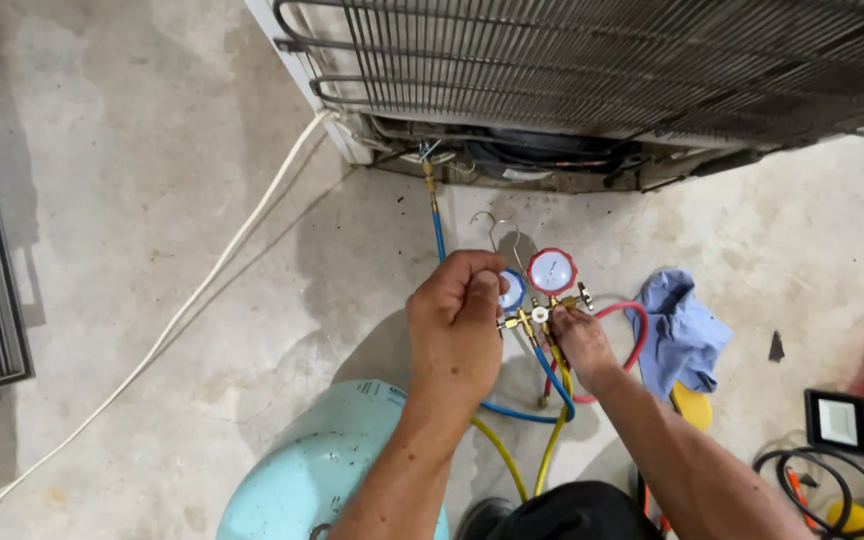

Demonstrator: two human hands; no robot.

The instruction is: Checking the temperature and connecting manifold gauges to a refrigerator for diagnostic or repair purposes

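Hands' grip closed on manifold gauge set (537, 300): left hand (455, 325), right hand (580, 340), beside pale-blue cylinder (322, 470), contents unseen.

Hoses (542, 420), cylinder (322, 470) crowd hands; left floor (152, 200) seemingly open.

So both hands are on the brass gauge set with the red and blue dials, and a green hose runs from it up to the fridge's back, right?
Not quite: the head view shows the hose running up to the fridge is blue, not green. Both the left hand and right hand are on the brass gauge set.
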